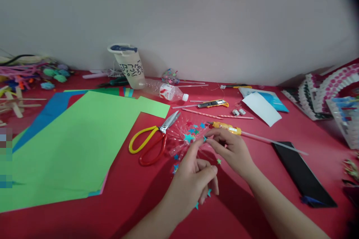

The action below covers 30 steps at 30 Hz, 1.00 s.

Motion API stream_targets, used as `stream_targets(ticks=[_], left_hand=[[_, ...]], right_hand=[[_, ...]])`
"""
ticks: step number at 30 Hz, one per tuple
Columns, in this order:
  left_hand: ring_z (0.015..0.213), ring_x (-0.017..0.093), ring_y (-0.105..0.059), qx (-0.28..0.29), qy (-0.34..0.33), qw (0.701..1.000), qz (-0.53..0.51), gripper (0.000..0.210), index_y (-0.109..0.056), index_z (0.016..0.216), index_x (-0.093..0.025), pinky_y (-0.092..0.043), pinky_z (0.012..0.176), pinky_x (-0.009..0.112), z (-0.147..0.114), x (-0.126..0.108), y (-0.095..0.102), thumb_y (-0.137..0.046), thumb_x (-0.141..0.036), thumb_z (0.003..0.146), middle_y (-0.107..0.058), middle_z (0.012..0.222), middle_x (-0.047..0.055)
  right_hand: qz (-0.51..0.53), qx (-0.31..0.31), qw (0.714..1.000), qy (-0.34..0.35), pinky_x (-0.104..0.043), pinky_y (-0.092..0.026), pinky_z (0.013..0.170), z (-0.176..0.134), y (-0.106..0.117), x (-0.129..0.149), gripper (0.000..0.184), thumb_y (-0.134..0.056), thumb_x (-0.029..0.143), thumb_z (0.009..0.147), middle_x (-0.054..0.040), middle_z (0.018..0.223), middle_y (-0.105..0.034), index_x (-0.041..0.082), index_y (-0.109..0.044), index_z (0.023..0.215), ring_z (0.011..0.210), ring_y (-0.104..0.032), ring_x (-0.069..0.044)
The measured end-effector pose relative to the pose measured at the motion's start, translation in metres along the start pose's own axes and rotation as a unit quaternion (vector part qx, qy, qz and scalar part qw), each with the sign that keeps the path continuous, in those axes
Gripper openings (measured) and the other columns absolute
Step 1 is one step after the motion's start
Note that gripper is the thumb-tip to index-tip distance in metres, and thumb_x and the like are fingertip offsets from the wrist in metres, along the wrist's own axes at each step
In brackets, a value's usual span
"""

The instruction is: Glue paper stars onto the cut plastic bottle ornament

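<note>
My right hand is closed in a pinch on a small blue star. My left hand has its index finger stretched toward that star, its other fingers loosely bent and nothing visible in them. Beneath the fingertips lies a flower-like piece of clear plastic with strips fanned outward. A larger turquoise star sits at its middle, with several small red, green and blue stars around it. More stars, such as a green one, are scattered on the red table near both hands. My left hand partly covers some of them.
Scissors lie left of the plastic piece, beside green paper sheets. Behind are a plastic bottle, a cup and a utility knife. A yellow-handled tool with a clear stick and a black phone-like slab lie right.
</note>
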<state>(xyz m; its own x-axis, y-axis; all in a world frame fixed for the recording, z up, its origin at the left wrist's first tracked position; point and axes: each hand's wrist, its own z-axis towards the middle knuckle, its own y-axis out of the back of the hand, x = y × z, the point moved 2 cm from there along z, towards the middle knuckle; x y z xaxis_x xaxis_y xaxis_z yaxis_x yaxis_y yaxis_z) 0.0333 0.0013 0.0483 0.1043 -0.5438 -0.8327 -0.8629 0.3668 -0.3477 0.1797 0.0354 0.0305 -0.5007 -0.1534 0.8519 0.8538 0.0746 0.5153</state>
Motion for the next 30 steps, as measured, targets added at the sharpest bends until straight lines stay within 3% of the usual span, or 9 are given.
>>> stream_targets(ticks=[5, 13, 24, 30], left_hand=[[0.028, 0.003, -0.03, -0.025, -0.002, 1.0, 0.007, 0.066, -0.023, 0.142, -0.019, -0.02, 0.033, 0.014, -0.002, 0.0, -0.002, -0.05, -0.023, 0.082, -0.055, 0.051, -0.008], [0.029, 0.002, -0.03, -0.04, -0.021, 0.999, 0.022, 0.059, -0.031, 0.136, -0.021, -0.017, 0.033, 0.015, -0.001, 0.002, -0.001, -0.053, -0.026, 0.081, -0.054, 0.055, -0.008], [0.03, 0.002, -0.028, -0.063, -0.01, 0.997, 0.034, 0.057, -0.029, 0.133, -0.02, -0.014, 0.034, 0.015, -0.003, 0.0, -0.002, -0.052, -0.028, 0.081, -0.054, 0.056, -0.008], [0.031, 0.002, -0.028, -0.045, -0.007, 0.999, 0.015, 0.057, -0.025, 0.133, -0.02, -0.015, 0.033, 0.014, -0.002, 0.002, 0.004, -0.051, -0.029, 0.084, -0.055, 0.057, -0.007]], right_hand=[[0.027, 0.025, 0.999, -0.011, -0.022, -0.032, 0.049, 0.004, 0.001, 0.0, 0.021, -0.054, 0.035, 0.086, 0.0067, 0.056, -0.04, 0.021, -0.06, 0.1, 0.051, -0.038, -0.009], [0.042, 0.17, 0.983, -0.044, -0.02, -0.026, 0.042, 0.023, 0.016, 0.006, 0.018, -0.057, 0.034, 0.082, 0.0087, 0.048, -0.039, 0.021, -0.063, 0.092, 0.044, -0.035, -0.007], [0.11, 0.17, 0.978, -0.044, -0.018, -0.03, 0.042, 0.024, 0.01, 0.005, 0.015, -0.06, 0.033, 0.081, 0.0083, 0.05, -0.044, 0.019, -0.063, 0.083, 0.044, -0.04, -0.006], [0.124, 0.159, 0.978, -0.061, -0.018, -0.029, 0.04, 0.023, 0.007, 0.008, 0.015, -0.061, 0.034, 0.08, 0.008, 0.051, -0.044, 0.019, -0.064, 0.081, 0.044, -0.039, -0.005]])
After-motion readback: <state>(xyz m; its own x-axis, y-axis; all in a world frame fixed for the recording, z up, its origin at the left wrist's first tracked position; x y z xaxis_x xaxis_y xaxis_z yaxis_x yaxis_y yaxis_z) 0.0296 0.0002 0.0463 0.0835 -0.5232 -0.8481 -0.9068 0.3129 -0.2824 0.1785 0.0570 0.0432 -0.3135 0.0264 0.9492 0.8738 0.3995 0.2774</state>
